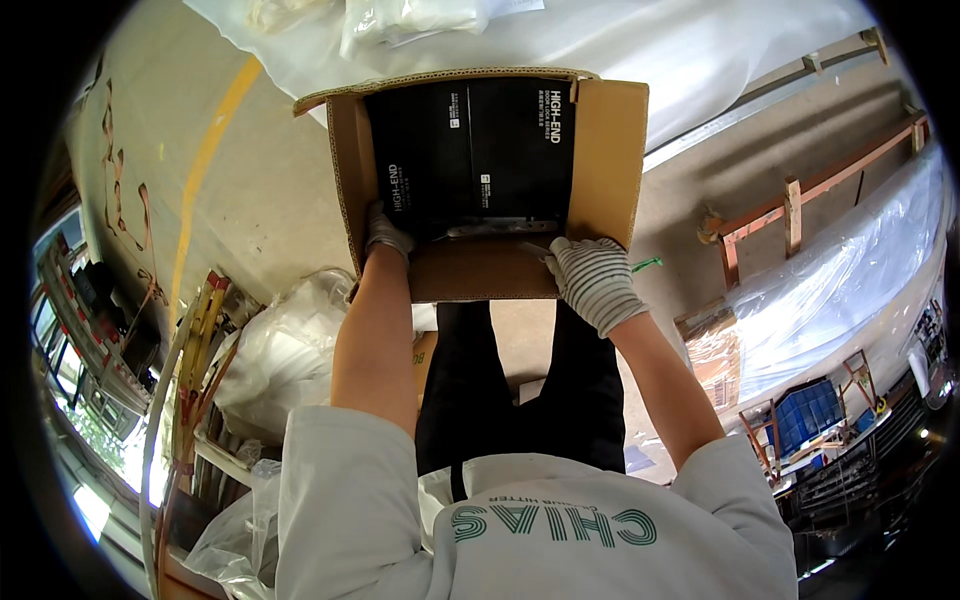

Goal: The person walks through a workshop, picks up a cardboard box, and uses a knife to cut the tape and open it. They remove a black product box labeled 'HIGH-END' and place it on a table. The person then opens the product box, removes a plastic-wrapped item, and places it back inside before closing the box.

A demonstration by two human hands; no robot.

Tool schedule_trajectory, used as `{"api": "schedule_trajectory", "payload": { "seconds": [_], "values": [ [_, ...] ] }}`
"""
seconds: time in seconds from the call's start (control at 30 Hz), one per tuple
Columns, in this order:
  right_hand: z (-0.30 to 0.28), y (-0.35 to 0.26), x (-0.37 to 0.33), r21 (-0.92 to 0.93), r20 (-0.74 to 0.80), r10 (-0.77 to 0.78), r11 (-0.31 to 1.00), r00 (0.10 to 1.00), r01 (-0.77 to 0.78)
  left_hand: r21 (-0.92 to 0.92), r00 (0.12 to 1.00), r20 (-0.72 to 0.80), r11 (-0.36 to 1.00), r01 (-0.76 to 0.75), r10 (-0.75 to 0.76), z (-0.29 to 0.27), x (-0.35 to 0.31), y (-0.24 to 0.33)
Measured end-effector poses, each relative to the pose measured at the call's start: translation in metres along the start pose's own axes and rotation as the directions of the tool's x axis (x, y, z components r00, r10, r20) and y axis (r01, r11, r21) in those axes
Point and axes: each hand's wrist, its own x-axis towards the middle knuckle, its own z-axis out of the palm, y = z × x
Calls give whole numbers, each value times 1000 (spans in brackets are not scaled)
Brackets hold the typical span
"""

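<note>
Brown open carton (480, 277) (black boxes (430, 140)) | right hand (598, 282) clasps carton | left hand (388, 233): grip unclear

Open cardboard box (610, 150) in front of the person's black trousers (585, 390); black packages (520, 140) inside, pale lettering, a seam between them; left hand (388, 232), in a pale glove, reaches inside by the left wall, fingertips hidden; right hand (597, 283), striped glove, lies over the near right corner, its exact grip unclear; green strip (647, 264) juts out just beside it; white sheet (680, 35) beyond the box; yellow line (208, 160) on floor at left; wooden rail (800, 212) at right; plastic bags (290, 370) near left forearm.
</note>
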Motion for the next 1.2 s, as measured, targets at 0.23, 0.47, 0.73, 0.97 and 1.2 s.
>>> {"api": "schedule_trajectory", "payload": {
  "seconds": [0.23,0.47,0.73,0.97,1.2],
  "values": [
    [10,0,0,-23,5,8,1000,1000,-8,19,987,-144,997,69,-66,88,-40,50],
    [-4,-10,3,-1,63,34,999,997,-34,612,934,-108,763,-207,340,39,20,-24],
    [14,-5,2,28,119,14,999,993,-17,935,879,-38,328,-137,475,95,-22,26],
    [12,-9,5,22,148,59,998,987,-63,649,840,-239,724,-234,487,97,-29,29],
    [17,-12,1,82,108,7,997,994,-16,-306,781,-571,818,-487,252,147,-92,75]
  ]
}}
